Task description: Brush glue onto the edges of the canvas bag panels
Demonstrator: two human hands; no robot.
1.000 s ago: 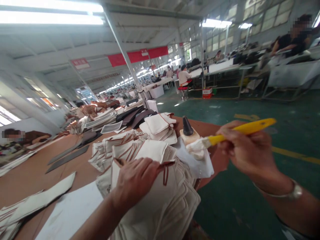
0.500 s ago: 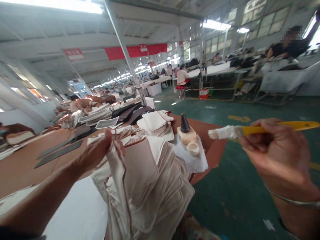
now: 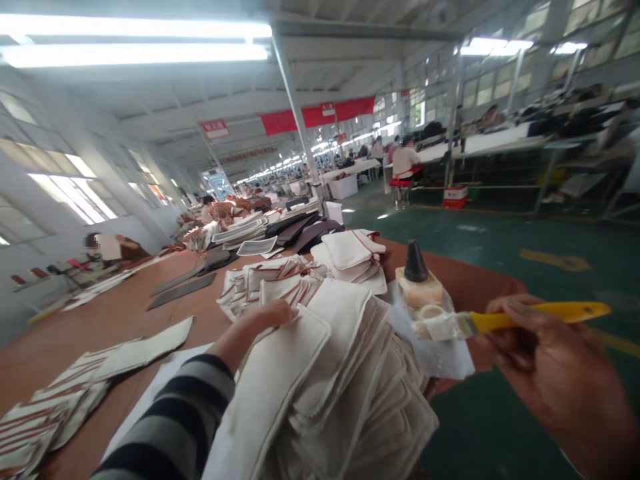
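Observation:
My left hand (image 3: 273, 317) is closed on the upper edge of a cream fabric panel (image 3: 287, 363), its fingertips partly hidden. That panel lies slanting on a thick, fanned pile of similar panels (image 3: 365, 393). In my right hand (image 3: 560, 367) is a paintbrush (image 3: 540, 318) with a yellow handle, held between thumb and fingers. Its whitish, coated bristles point left, in front of a small pale cup-like piece. Just behind stands a cream block-shaped container (image 3: 419, 291) topped by a black cone (image 3: 415, 261), on a white sheet (image 3: 450, 353).
Brown-edged panels (image 3: 45, 407) lie in a row on the brown table (image 3: 125, 313) at left. More cream panels (image 3: 347, 253) and dark strips (image 3: 183, 291) are further back. The table edge drops to a green floor (image 3: 480, 247) at right. People sit at distant workbenches.
My left hand has moved from a folded, raised panel to the edge of a flatter one on the pile. The brush has come left and lower, near the container. The view has turned left.

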